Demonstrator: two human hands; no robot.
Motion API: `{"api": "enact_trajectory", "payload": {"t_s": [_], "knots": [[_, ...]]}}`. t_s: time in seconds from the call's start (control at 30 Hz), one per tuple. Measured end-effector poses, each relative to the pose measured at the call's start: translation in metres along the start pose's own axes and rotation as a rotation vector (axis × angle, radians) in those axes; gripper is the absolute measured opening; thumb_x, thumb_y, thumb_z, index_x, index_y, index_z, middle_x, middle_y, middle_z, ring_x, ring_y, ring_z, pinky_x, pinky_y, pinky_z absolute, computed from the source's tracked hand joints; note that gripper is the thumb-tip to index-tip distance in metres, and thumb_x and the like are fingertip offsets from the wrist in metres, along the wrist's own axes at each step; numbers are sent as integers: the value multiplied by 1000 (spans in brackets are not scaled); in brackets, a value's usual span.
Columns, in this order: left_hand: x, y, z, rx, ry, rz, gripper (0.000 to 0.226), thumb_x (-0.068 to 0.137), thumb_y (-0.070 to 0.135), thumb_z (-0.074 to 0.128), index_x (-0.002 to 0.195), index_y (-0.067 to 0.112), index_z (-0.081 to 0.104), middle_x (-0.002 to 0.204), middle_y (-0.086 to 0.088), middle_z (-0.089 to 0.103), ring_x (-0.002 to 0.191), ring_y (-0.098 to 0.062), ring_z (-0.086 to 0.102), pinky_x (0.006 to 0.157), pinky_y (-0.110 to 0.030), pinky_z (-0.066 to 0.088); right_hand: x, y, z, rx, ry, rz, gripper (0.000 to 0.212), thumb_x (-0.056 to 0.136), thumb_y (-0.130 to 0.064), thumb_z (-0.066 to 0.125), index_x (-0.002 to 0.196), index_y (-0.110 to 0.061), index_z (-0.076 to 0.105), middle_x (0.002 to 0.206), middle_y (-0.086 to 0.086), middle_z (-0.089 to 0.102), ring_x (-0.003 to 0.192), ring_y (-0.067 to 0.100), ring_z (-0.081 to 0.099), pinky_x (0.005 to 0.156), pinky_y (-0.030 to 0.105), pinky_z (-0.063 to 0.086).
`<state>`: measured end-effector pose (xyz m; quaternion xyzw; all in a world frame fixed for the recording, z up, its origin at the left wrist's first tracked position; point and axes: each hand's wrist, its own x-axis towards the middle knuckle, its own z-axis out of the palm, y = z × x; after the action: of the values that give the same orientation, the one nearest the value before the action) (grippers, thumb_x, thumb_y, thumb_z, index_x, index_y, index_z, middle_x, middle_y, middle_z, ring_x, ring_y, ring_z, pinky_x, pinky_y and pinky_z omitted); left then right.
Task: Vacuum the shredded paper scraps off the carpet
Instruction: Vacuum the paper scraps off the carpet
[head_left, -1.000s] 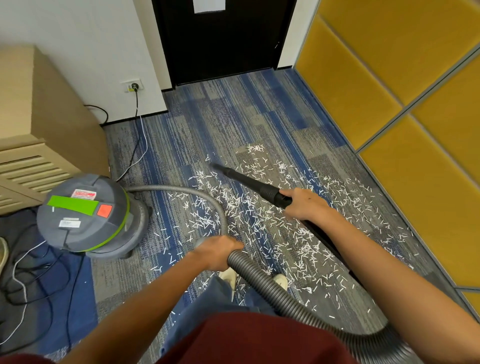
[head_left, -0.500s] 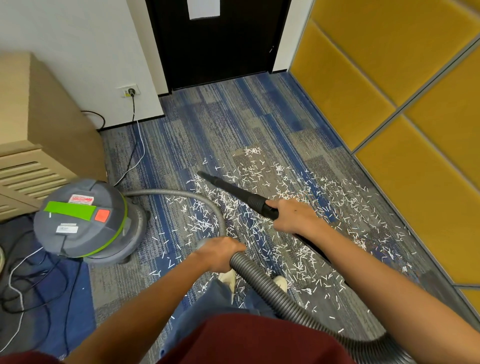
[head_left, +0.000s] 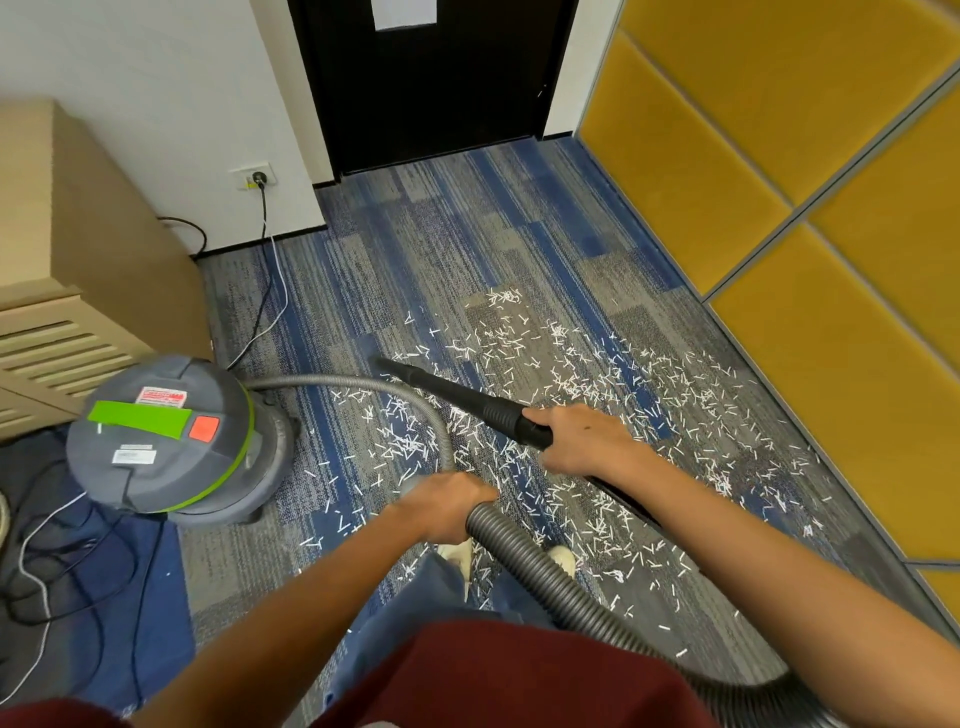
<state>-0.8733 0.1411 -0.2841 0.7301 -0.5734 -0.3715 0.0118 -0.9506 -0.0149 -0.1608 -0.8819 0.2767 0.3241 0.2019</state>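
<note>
White shredded paper scraps lie scattered over the blue-grey carpet in front of me. My right hand grips the black vacuum wand, whose nozzle tip points far-left and sits low over the scraps. My left hand grips the grey ribbed hose. The hose loops back to the grey and green vacuum canister on my left.
A beige cabinet stands at the left, with cables on the floor beside the canister. A power cord runs to a wall socket. Yellow wall panels line the right side; a black door is ahead.
The wand's nozzle has swept leftward and nearer to me across the scraps. My right hand moved with it. My left hand keeps its hold on the hose.
</note>
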Motion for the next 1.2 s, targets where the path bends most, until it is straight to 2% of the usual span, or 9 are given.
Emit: {"api": "enact_trajectory", "payload": {"t_s": [0.1,0.23,0.33,0.43,0.6,0.77,0.9,1.03,1.2], "knots": [[2,1,-2,-8,-13,-9,26,81,15,59,75,33,42,83,11,53,82,-12,57,81,-42,55,2,10,-7,47,-27,40,65,86,-10,56,144,-33,35,89,-3,54,60,8,51,57,22,47],[6,3,-4,10,-17,6,31,83,17,60,69,34,38,77,13,49,80,-11,56,82,-40,55,3,20,-15,71,-7,86,66,85,-9,57,143,-34,36,81,-6,51,57,8,51,50,20,41],[7,4,-6,21,-18,24,27,84,16,59,73,33,41,76,14,46,79,-10,54,83,-39,54,1,25,-18,88,10,123,68,85,-10,56,145,-33,33,85,-4,52,58,8,50,56,23,45],[9,4,-5,32,-14,34,21,84,16,60,79,31,45,78,14,46,80,-10,53,84,-40,54,0,33,-18,103,36,155,68,86,-11,56,146,-32,32,90,-2,53,62,9,52,54,21,43],[16,7,-3,41,-60,13,30,83,20,59,69,37,39,79,13,51,81,-10,58,79,-41,56,-8,42,-8,67,74,190,68,88,-17,56,148,-31,28,93,-2,55,76,18,58,71,30,53],[25,21,-10,70,-52,71,32,81,14,60,69,33,36,79,12,50,78,-11,57,80,-33,54,-17,44,1,49,49,166,58,86,-14,54,140,-32,40,90,0,54,78,20,59,65,29,48],[30,22,-11,89,-37,84,33,78,15,62,68,33,36,79,12,51,78,-11,57,79,-35,54,-19,41,5,69,31,133,65,86,-15,55,144,-35,35,99,2,56,82,20,59,70,30,51],[26,24,-12,91,-29,122,23,80,15,61,80,29,43,84,12,50,79,-11,51,80,-30,49,-18,34,5,69,10,97,67,87,-15,56,146,-36,31,96,-3,54,72,12,53,59,22,43],[20,16,-8,77,-47,80,24,82,19,60,78,35,42,78,15,48,80,-11,53,83,-43,53,-9,42,-6,158,-8,110,69,85,-10,57,145,-35,34,94,-2,54,57,7,51,51,20,42]]}}
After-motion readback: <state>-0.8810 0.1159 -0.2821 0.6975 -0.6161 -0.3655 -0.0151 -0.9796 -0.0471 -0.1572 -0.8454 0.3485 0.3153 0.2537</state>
